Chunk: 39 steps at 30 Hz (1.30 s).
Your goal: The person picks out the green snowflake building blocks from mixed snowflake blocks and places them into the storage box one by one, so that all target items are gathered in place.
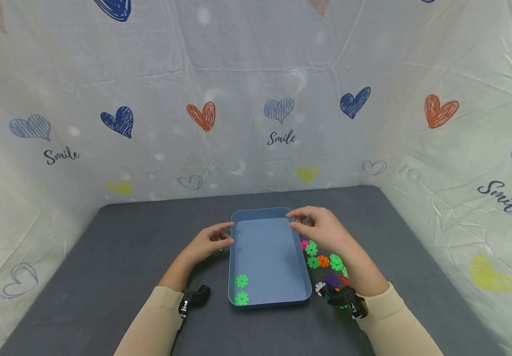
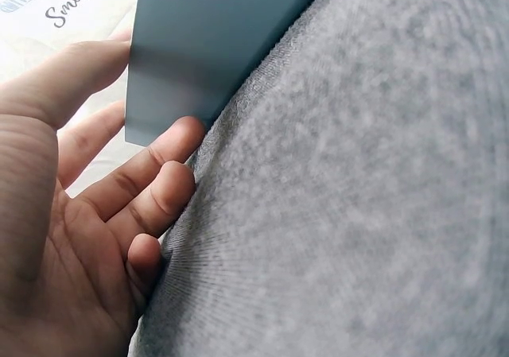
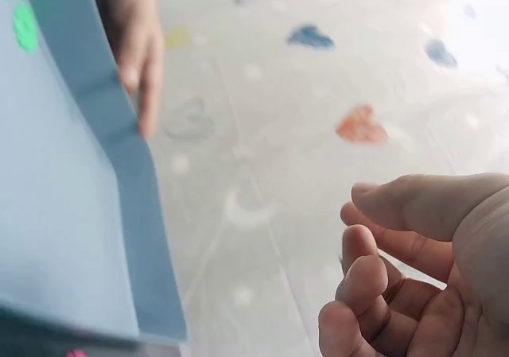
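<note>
A blue rectangular tray [image 1: 267, 257] lies on the dark cloth. Two green notched discs, one [image 1: 241, 281] behind the other [image 1: 241, 298], sit in its near left corner. My left hand [image 1: 204, 244] is at the tray's left side, fingertips right at the outer wall; in the left wrist view the lower fingers [image 2: 171, 186] rest by the cloth. Over the far right corner of the tray hovers my right hand [image 1: 322, 227], its fingers loosely bent. In the right wrist view this hand [image 3: 421, 269] shows nothing between thumb and fingertips.
Beside the tray's right wall lie several loose notched discs, among them an orange one [image 1: 323, 261], a green one [image 1: 336, 262] and a purple one [image 1: 331, 281]; my right forearm partly covers them. A white sheet [image 1: 238, 64] printed with hearts hangs behind the grey-covered table [image 1: 149, 237].
</note>
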Each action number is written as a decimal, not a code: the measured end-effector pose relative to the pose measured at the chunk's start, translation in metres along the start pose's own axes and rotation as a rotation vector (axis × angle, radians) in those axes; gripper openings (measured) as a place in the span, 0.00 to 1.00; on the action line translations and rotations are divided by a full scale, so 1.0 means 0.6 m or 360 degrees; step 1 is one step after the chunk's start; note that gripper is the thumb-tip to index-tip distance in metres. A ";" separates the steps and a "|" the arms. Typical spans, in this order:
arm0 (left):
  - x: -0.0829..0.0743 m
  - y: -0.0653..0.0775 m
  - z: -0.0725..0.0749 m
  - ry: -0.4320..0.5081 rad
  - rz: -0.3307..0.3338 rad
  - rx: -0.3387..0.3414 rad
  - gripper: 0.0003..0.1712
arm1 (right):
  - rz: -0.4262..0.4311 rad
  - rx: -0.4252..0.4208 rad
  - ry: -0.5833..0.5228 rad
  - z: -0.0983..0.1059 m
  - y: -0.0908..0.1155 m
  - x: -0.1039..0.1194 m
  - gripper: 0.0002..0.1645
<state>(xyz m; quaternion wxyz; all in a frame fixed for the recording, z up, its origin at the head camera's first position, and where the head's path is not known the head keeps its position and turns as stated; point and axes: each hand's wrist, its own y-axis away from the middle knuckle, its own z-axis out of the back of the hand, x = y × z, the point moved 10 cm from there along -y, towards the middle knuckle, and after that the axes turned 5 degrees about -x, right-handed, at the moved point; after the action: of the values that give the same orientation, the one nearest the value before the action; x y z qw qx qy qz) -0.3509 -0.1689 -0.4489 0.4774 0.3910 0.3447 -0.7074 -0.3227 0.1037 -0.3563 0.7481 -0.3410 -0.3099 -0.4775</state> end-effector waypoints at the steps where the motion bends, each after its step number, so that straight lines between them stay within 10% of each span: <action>1: -0.002 0.001 0.000 0.0003 0.0001 -0.0001 0.34 | -0.0004 -0.0021 0.0006 0.010 -0.002 -0.005 0.16; 15: 0.002 0.000 0.001 -0.0006 0.0000 -0.0016 0.34 | -0.0115 -0.0085 0.0096 0.090 -0.015 -0.103 0.23; 27: 0.002 0.002 0.000 -0.0018 0.0039 -0.0035 0.34 | -0.0335 0.0275 0.0214 0.023 -0.017 -0.225 0.26; 39: -0.001 0.001 0.001 -0.0017 0.0021 -0.0032 0.34 | -0.0303 0.0359 0.0302 -0.015 -0.022 -0.235 0.16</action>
<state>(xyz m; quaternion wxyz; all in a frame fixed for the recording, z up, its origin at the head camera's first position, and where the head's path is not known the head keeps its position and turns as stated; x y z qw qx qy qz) -0.3505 -0.1694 -0.4482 0.4877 0.3846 0.3468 -0.7028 -0.3832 0.1636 -0.4700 0.7589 -0.1774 -0.3204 -0.5384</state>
